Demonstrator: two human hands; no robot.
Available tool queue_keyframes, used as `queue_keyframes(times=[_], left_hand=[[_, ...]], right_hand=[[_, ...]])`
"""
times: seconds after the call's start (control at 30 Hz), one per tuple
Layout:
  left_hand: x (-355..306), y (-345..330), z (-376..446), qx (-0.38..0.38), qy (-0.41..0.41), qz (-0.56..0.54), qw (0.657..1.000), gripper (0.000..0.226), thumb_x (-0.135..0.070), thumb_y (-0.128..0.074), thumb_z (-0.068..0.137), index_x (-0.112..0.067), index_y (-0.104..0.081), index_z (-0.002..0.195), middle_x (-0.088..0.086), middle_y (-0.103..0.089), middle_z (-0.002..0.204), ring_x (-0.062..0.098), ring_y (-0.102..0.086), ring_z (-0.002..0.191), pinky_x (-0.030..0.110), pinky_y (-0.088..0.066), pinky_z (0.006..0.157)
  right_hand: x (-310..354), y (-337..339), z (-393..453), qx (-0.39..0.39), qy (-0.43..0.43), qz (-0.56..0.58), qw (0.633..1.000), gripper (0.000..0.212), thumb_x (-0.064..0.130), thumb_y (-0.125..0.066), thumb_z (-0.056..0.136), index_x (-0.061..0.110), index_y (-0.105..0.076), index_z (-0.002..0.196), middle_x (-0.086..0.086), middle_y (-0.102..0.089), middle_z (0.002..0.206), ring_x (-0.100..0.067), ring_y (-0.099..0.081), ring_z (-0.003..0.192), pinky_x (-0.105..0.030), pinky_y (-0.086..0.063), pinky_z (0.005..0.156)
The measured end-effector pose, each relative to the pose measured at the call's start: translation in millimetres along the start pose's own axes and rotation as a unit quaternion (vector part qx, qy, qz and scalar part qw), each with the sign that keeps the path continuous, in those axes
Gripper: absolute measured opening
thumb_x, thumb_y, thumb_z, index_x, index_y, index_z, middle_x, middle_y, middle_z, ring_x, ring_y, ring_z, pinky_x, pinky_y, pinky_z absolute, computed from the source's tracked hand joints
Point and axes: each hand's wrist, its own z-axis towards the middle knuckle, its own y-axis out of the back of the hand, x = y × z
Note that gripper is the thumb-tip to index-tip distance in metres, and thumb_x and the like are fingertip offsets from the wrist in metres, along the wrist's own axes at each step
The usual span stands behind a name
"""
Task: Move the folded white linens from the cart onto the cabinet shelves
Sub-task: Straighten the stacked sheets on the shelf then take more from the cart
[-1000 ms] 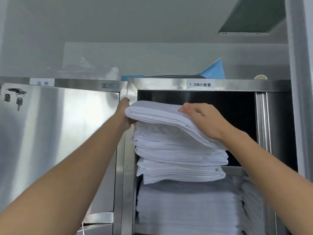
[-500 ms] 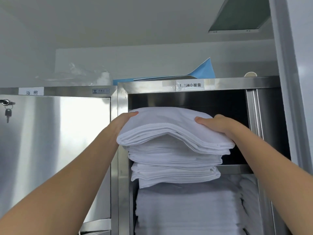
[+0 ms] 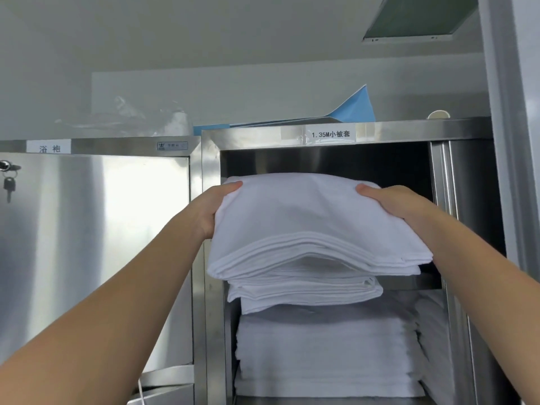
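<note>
Head view: both hands, left hand (image 3: 211,210) & right hand (image 3: 391,201), grip folded linen (image 3: 309,226); cabinet label (image 3: 330,134) "1.35M".

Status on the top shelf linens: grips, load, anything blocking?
Left hand and right hand grip the top folded linen. It sits on the shelf stack, front edge overhanging. Nothing blocking.

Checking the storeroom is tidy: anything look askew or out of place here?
The top linen, held by both hands, sits skewed and overhangs the stack's front and left. On the cabinet roof, a blue sheet lies bent upward at one corner, beside crumpled clear plastic.
</note>
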Motion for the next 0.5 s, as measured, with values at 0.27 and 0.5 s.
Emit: queue_keyframes(times=[0.27, 0.5], left_hand=[[9, 22, -5, 0.022, -0.002, -0.002, 1.000, 0.023, -0.036, -0.063, 0.093, -0.020, -0.079, 0.094, 0.003, -0.075, 0.097, 0.019, -0.072, 0.080, 0.032, -0.055, 0.075], [6, 10, -12, -0.031, -0.018, 0.021, 0.999, 0.034, -0.042, -0.057, 0.099, -0.018, -0.067, 0.119, 0.001, -0.076, 0.096, 0.017, -0.073, 0.078, 0.029, -0.055, 0.070]], right_hand=[[-8, 12, -29, 0.191, 0.004, 0.165, 0.968, 0.043, 0.039, -0.068, 0.083, 0.010, -0.069, 0.114, -0.010, -0.076, 0.104, -0.021, -0.074, 0.081, -0.033, -0.058, 0.068], [9, -11, -20, 0.040, -0.003, 0.114, 0.993, 0.065, 0.042, -0.078, 0.083, 0.002, -0.055, 0.128, -0.013, -0.071, 0.107, -0.027, -0.071, 0.086, -0.032, -0.054, 0.064]])
